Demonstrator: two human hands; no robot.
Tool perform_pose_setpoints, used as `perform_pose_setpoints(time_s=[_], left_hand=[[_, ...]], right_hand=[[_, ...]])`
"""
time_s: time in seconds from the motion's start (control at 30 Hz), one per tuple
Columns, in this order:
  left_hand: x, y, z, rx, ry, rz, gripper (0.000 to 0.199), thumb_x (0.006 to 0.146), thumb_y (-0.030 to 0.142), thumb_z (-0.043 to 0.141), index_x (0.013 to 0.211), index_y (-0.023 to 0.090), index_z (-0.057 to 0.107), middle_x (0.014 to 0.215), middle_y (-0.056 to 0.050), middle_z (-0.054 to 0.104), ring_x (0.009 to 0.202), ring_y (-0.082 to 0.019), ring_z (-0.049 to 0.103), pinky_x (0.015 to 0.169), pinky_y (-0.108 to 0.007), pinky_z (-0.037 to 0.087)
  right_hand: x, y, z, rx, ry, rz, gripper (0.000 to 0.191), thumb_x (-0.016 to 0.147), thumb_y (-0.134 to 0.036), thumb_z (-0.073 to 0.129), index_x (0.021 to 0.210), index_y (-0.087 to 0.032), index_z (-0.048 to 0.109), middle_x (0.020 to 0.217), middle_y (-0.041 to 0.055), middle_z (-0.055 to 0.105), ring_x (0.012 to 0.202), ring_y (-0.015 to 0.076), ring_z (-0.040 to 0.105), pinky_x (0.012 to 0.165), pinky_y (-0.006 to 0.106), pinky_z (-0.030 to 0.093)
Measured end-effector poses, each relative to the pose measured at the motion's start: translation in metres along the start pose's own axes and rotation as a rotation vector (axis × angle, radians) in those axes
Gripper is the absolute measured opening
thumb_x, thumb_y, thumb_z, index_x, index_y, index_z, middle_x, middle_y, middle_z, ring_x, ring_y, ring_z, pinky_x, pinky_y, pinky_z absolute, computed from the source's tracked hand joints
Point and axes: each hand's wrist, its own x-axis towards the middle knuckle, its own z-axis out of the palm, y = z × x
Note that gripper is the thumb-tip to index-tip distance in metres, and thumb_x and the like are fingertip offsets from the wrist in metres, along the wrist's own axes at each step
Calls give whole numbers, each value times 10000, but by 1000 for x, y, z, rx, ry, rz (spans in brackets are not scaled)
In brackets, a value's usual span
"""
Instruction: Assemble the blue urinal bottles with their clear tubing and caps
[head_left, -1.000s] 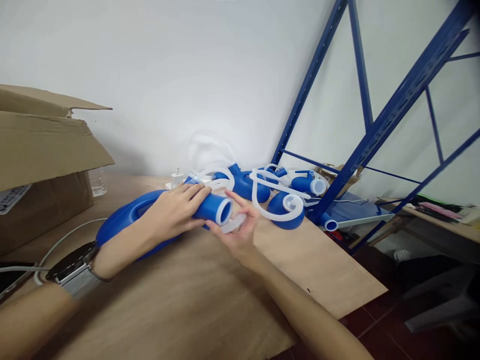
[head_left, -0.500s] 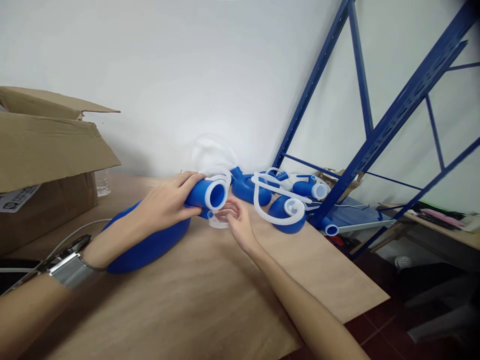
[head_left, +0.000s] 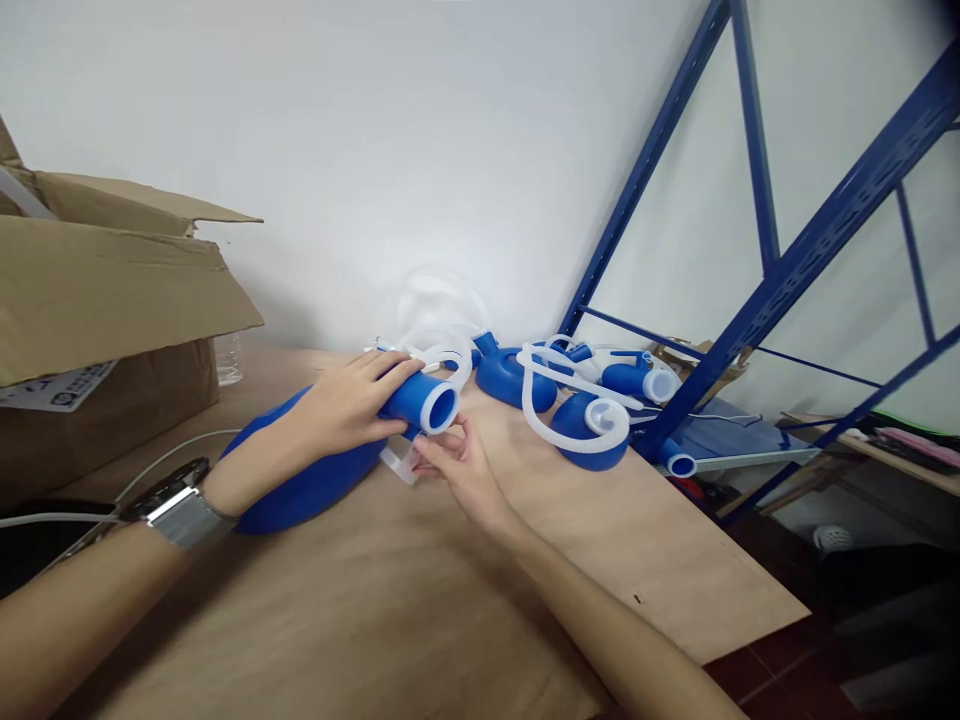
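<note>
A blue plastic urinal bottle (head_left: 307, 490) lies tilted on the wooden table, its wide neck with a white rim pointing right toward me. My left hand (head_left: 349, 400), wearing a wristwatch, is wrapped over the neck from above. Just below the rim, my right hand (head_left: 469, 475) pinches a translucent white cap (head_left: 400, 465) close to the underside of the neck. The fingers partly hide where cap and bottle meet, so I cannot tell whether they are joined. Behind the neck, white hose (head_left: 457, 365) loops up beside the wall.
Farther right stand more blue bottles (head_left: 517, 385) with a coiled white hose (head_left: 559, 435). An open cardboard box (head_left: 127, 290) occupies the left side. A blue metal rack (head_left: 757, 300) rises past the table's right edge. A thin cable (head_left: 161, 455) runs behind my left wrist.
My right hand has turned and shifted slightly down, and the cap now sticks out to the left of its fingers. The left hand keeps its hold on the neck. The view has swung a little left.
</note>
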Motion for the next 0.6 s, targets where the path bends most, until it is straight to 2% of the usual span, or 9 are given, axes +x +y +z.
perform_pose_setpoints(time_s=[0.13, 0.2, 0.3, 0.43, 0.6], left_hand=[[-1, -1, 2, 1, -19, 6, 653, 873, 382, 653, 1469, 177, 482, 1475, -172, 587, 1301, -378, 592, 1055, -505, 492], [-1, -2, 0, -12, -42, 7, 653, 875, 394, 656, 1468, 181, 485, 1477, -174, 587, 1302, -382, 593, 1039, -502, 500], [0, -3, -4, -64, -66, 0, 642, 881, 426, 654, 1453, 183, 496, 1458, -168, 602, 1285, -375, 606, 1003, -479, 518], [2, 1, -10, -188, -59, 42, 594, 899, 413, 645, 1425, 179, 501, 1416, -150, 628, 1255, -331, 624, 1011, -441, 508], [6, 11, -9, -332, -74, 129, 581, 895, 343, 668, 1433, 218, 488, 1454, -130, 594, 1323, -299, 573, 1103, -429, 451]], right_hand=[[-2, 1, 6, 122, -41, 166, 529, 767, -375, 832, 1150, -239, 493, 670, -77, 638, 577, 136, 614, 557, 262, 515], [-2, 0, 2, 148, -72, 177, 575, 770, -347, 816, 1213, -243, 464, 615, -106, 595, 523, 116, 543, 506, 226, 436], [0, -1, -5, 187, -166, 167, 609, 752, -350, 820, 1235, -254, 463, 587, -121, 569, 488, 109, 481, 482, 220, 389], [3, -3, -19, 232, -353, 178, 508, 759, -398, 833, 1124, -260, 507, 555, -128, 538, 426, 99, 410, 461, 233, 367], [5, -11, -38, 93, -526, 185, 440, 765, -515, 841, 924, -242, 535, 560, -88, 567, 457, 115, 462, 474, 251, 377]])
